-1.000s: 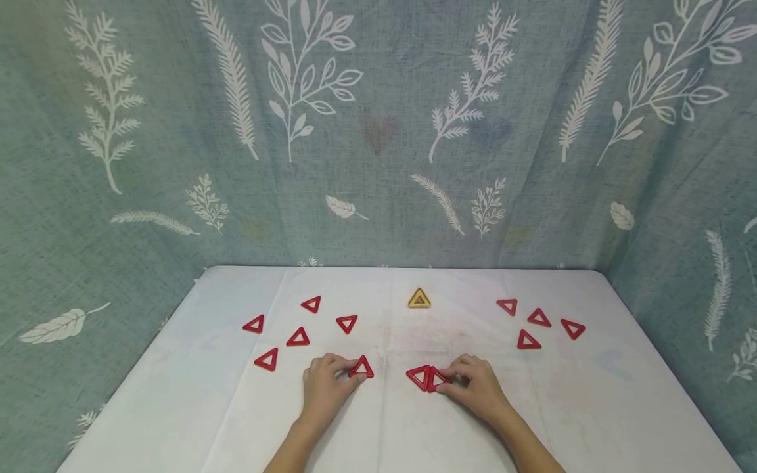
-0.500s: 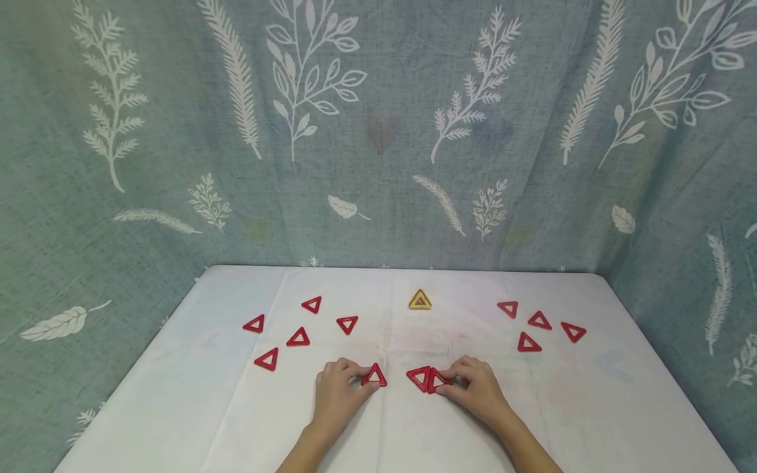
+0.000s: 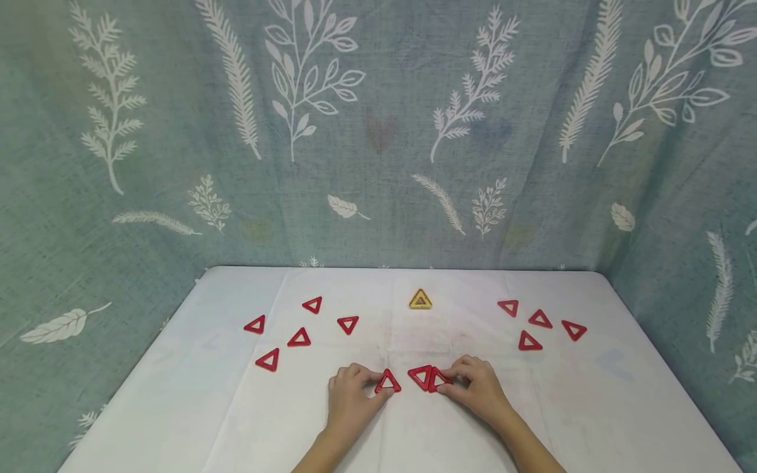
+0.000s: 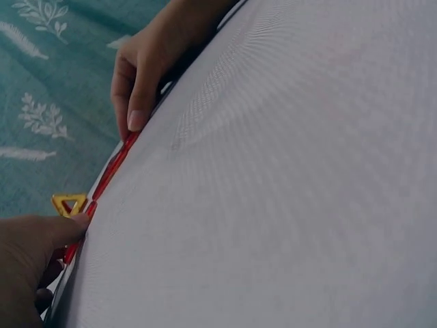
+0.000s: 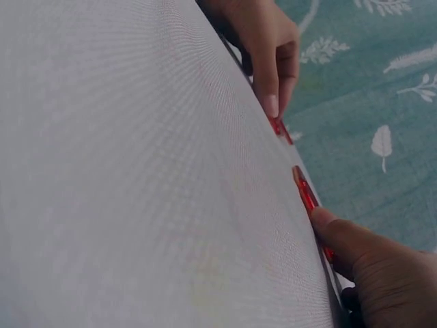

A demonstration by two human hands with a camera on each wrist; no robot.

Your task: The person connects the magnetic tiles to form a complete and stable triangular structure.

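My left hand (image 3: 351, 399) pinches a red open-centred triangle tile (image 3: 394, 381) between thumb and fingers, point facing away from me. To its right a second red triangle tile (image 3: 416, 382) lies on the white cloth, a small gap away. A third red triangle tile (image 3: 434, 377) sits edge to edge against that one, pinched at its right corner by my right hand (image 3: 480, 389). In the left wrist view the red tiles (image 4: 113, 169) show almost edge-on between both hands. The right wrist view likewise shows my right thumb on a red tile (image 5: 306, 194).
A yellow triangle tile (image 3: 420, 307) lies near the back middle of the white table (image 3: 236, 420). Several red triangle tiles (image 3: 299, 341) are scattered at left, and several more red tiles (image 3: 529, 347) at right. A leaf-patterned green curtain (image 3: 378, 217) hangs behind.
My left hand has slid to the right and slightly nearer me with its red triangle tile, narrowing the gap to the joined pair. My right hand stays in place on its tile.
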